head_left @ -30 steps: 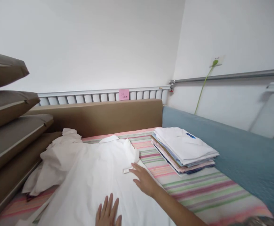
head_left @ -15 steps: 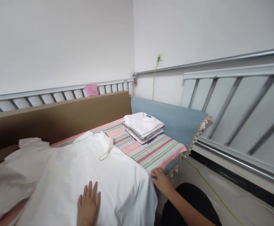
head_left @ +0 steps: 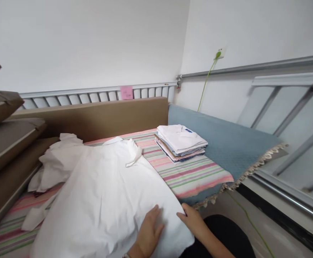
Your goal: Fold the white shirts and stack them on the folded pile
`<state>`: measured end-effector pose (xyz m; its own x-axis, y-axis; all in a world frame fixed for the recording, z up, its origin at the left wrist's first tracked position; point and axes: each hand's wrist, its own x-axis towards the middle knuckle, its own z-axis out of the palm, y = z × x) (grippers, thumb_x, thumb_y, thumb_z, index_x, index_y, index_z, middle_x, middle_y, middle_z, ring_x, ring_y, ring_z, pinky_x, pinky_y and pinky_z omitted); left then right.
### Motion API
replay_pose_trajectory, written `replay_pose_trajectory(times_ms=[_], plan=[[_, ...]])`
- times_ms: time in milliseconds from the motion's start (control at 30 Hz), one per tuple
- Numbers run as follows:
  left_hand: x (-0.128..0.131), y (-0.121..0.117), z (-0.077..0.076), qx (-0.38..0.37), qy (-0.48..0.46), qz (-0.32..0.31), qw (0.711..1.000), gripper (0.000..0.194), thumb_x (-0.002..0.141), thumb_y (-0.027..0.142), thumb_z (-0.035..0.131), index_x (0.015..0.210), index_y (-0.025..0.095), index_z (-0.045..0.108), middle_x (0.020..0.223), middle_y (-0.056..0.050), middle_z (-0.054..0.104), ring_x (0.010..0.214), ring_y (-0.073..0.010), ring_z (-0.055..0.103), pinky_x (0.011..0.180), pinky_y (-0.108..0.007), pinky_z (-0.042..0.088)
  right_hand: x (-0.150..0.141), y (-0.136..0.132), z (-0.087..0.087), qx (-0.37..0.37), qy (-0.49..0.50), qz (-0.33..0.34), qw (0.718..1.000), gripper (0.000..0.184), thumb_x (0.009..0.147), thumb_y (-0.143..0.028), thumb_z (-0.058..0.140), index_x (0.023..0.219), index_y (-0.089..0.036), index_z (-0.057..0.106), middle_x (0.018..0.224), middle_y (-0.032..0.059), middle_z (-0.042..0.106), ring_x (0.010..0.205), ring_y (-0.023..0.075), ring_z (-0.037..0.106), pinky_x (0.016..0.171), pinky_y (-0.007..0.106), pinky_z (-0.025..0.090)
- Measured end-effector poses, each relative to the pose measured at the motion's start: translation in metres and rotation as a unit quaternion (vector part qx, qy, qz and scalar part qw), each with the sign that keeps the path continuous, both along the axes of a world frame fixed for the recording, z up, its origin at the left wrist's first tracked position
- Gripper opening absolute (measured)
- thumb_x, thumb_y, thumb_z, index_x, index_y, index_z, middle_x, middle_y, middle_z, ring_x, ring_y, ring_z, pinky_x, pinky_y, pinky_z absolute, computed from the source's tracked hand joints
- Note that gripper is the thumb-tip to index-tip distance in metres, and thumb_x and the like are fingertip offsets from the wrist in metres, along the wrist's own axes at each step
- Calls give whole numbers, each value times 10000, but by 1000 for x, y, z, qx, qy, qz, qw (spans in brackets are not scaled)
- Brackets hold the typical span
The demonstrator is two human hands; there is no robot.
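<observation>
A white shirt lies spread over a striped cloth, its collar toward the back and one sleeve bunched out to the left. My left hand rests on the lower part of the shirt, fingers stretched out and thumb apart. Just right of it, my right hand pinches the shirt's right edge between thumb and fingers. Beyond both hands, a stack of folded shirts sits on the striped cloth, a white one on top.
Brown cushions are piled at the left. A brown backrest runs along the back, and a blue cover with a fringed edge drapes the right side. A green cord hangs from a wall socket; white radiators line the walls.
The view has turned left, bringing the cushions in. My left hand has slid right across the shirt, closer to my right hand. The shirt's right side now lies flatter, with a straighter edge.
</observation>
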<state>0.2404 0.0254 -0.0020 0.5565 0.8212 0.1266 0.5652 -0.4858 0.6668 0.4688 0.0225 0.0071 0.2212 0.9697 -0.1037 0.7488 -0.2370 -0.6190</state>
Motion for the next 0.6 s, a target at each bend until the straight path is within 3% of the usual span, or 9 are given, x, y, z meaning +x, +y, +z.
replay_pose_trajectory(times_ms=[67, 100, 167, 233, 300, 367, 467, 533, 600], plan=[[7, 0, -1, -159, -117, 54, 979, 496, 851, 387, 414, 1303, 185, 434, 1374, -99, 442, 1249, -220, 412, 1057, -401, 333, -11, -11, 19, 18, -5, 34, 999, 102, 720, -244, 507, 638, -212, 455, 685, 7, 610, 672, 171, 564, 623, 250, 375], [9, 2, 1, -248, -177, 89, 948, 526, 847, 461, 394, 1285, 176, 448, 1331, -112, 483, 1179, -225, 479, 1008, -399, 382, -20, -16, 28, 22, 2, 49, 999, 88, 723, -229, 502, 653, -216, 448, 687, -1, 604, 671, 164, 559, 624, 244, 372], [12, 5, 8, -415, -284, 147, 852, 604, 828, 574, 341, 1258, 167, 460, 1244, -128, 539, 1022, -220, 569, 859, -380, 466, -40, -22, 42, 25, 21, 77, 996, 53, 725, -197, 488, 694, -216, 449, 699, -7, 601, 674, 152, 554, 624, 234, 367], [11, 8, 20, -520, -363, 159, 757, 663, 795, 648, 325, 1224, 165, 478, 1148, -129, 581, 902, -207, 600, 701, -332, 486, -63, -25, 50, 25, 43, 107, 993, 58, 718, -159, 473, 739, -211, 459, 720, -8, 605, 676, 140, 551, 616, 223, 360], [7, 8, 32, -562, -413, 119, 706, 643, 771, 662, 375, 1133, 155, 538, 1021, -113, 621, 829, -201, 608, 610, -290, 464, -84, -28, 48, 22, 56, 143, 988, 104, 693, -127, 479, 762, -204, 469, 740, -8, 611, 682, 132, 550, 603, 212, 350], [4, 6, 39, -570, -433, 81, 694, 539, 757, 620, 463, 967, 143, 601, 855, -83, 643, 752, -191, 609, 575, -269, 446, -100, -29, 41, 15, 59, 181, 982, 131, 675, -121, 497, 780, -199, 491, 765, -4, 621, 697, 134, 556, 605, 210, 351], [-2, 3, 33, -567, -413, 105, 705, 423, 717, 561, 563, 664, 141, 580, 616, -41, 592, 618, -164, 583, 542, -251, 426, -113, -24, 27, -2, 77, 248, 966, 189, 689, -156, 524, 868, -215, 544, 833, -4, 645, 760, 151, 578, 638, 210, 377], [-7, 9, 24, -556, -353, 143, 738, 463, 709, 591, 540, 549, 157, 515, 513, -17, 527, 518, -141, 539, 490, -245, 398, -119, -15, 21, -40, 86, 288, 953, 213, 711, -193, 541, 918, -239, 569, 855, -13, 657, 796, 165, 592, 641, 210, 395], [-18, 24, 20, -500, -237, 188, 811, 449, 720, 584, 512, 560, 164, 509, 478, -2, 499, 460, -136, 511, 444, -246, 374, -125, -2, 17, -101, 55, 319, 941, 168, 743, -215, 553, 903, -237, 600, 842, -6, 660, 798, 178, 601, 625, 221, 413]])
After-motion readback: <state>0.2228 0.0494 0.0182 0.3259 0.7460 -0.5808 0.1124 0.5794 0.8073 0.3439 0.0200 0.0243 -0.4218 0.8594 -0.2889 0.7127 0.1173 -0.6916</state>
